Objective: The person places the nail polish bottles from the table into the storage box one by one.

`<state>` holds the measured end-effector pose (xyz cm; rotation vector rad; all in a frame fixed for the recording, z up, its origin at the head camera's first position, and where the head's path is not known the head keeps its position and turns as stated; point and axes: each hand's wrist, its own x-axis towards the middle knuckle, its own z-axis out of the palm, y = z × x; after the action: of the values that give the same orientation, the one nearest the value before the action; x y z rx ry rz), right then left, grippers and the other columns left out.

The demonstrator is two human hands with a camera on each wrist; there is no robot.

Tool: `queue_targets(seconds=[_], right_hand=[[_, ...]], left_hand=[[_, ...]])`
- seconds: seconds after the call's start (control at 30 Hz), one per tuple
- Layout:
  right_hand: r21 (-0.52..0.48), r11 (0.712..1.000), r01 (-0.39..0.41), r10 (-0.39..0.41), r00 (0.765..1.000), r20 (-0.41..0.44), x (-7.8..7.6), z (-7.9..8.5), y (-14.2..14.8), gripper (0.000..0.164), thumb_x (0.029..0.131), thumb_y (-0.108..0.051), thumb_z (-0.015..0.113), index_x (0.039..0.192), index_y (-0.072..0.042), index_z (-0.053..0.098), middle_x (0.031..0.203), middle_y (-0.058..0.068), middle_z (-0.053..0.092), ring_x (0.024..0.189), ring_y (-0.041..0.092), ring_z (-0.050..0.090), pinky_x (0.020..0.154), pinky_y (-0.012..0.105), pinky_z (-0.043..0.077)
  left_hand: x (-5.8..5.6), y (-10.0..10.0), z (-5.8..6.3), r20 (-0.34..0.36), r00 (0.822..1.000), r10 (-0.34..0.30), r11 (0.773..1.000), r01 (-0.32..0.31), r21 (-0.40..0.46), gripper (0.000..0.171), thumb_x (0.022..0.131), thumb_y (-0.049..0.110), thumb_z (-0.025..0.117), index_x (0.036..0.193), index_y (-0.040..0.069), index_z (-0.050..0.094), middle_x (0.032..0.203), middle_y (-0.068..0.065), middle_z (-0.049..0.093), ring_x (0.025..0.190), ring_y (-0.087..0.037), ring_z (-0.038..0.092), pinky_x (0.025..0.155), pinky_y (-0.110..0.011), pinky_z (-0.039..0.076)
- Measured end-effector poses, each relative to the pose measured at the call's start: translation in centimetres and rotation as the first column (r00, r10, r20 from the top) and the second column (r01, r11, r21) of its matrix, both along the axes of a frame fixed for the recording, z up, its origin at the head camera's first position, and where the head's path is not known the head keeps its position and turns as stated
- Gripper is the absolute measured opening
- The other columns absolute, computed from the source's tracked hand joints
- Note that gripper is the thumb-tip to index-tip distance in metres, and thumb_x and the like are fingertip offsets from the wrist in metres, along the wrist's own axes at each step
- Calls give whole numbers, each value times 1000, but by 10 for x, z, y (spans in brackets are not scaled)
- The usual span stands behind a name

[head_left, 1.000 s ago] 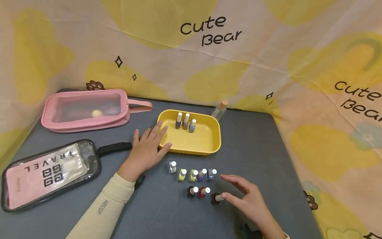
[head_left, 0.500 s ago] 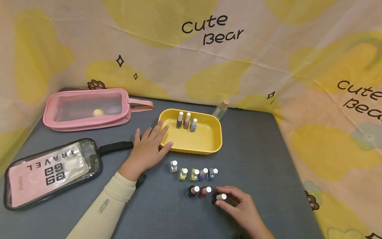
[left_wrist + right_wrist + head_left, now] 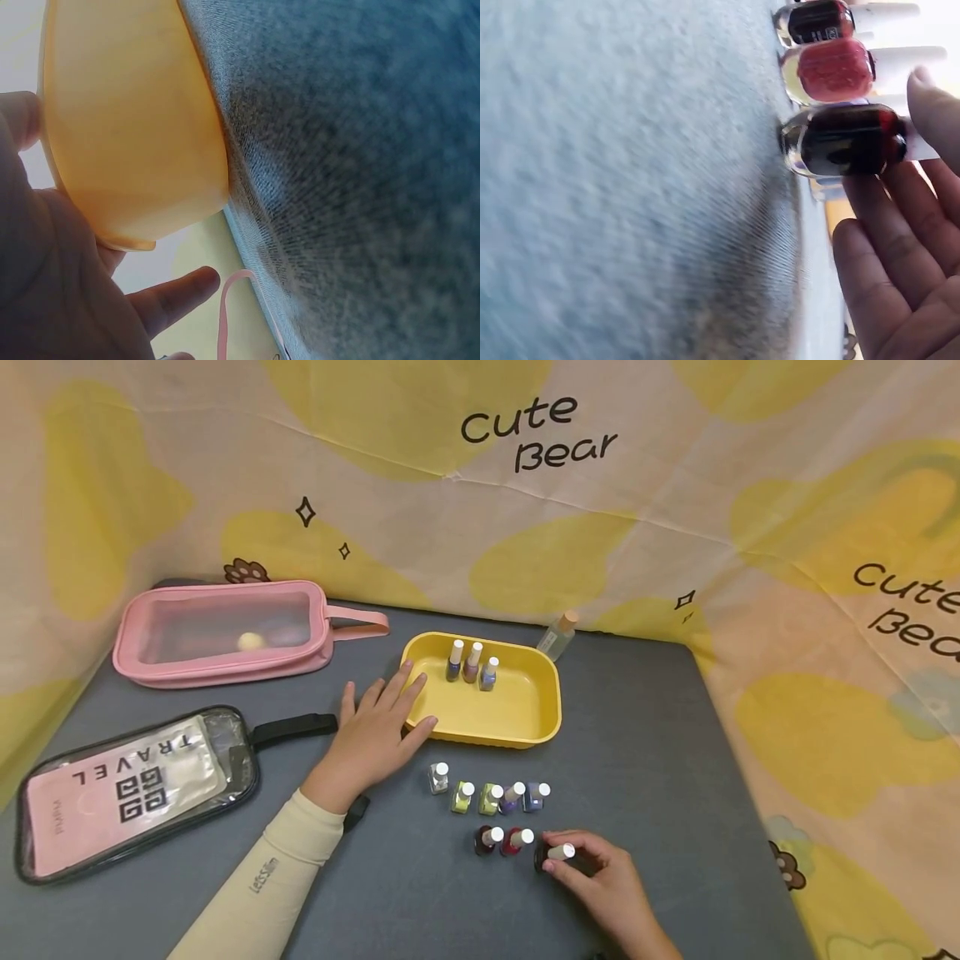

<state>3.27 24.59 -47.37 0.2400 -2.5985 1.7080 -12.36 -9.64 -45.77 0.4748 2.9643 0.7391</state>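
My left hand point(image 3: 367, 735) lies with fingers spread over the left rim of a yellow tray point(image 3: 495, 739); in the left wrist view the tray's side wall point(image 3: 135, 120) shows close by the palm. Three nail polish bottles point(image 3: 471, 670) stand inside the tray. With thumb and fingers, my right hand point(image 3: 600, 877) pinches a dark nail polish bottle point(image 3: 847, 139) by its white cap, upright on the table. Beside it stand a red bottle point(image 3: 836, 71) and another dark one point(image 3: 814, 22). Behind these is a row of clear, green, purple and blue bottles point(image 3: 490, 799).
A pink pouch point(image 3: 225, 672) with a frosted window lies at the back left. In front of it lies a clear black-edged pouch point(image 3: 135, 793). Behind the tray's right corner stands a clear bottle point(image 3: 557, 639) with a peach cap. Printed cloth point(image 3: 390, 510) walls the table.
My right hand has moved slightly left and closed its fingers around the dark nail polish bottle, nudging it a little. My left hand stays on the tray's rim.
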Motion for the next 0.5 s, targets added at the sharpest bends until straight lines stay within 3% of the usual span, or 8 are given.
queue_targets(seconds=[0.17,0.5], right_hand=[[-19,999,30,-30,999,-19,1,-3,-3,24,82,5,87,104,-4,81,106,9,80,103,12,75,90,20,56],[48,999,20,-13,987,-158,1,-3,-6,30,76,6,91,102,-8,83,102,5,81,98,12,75,88,18,55]], left_hand=[[0,0,-1,4,1000,0,1000,0,11,74,110,57,46,171,20,27,178,-4,11,153,-48,27,120,-72,-4],[-1,0,-3,8,1000,2,1000,-2,7,75,109,59,45,171,21,26,178,-4,10,154,-48,27,121,-71,-5]])
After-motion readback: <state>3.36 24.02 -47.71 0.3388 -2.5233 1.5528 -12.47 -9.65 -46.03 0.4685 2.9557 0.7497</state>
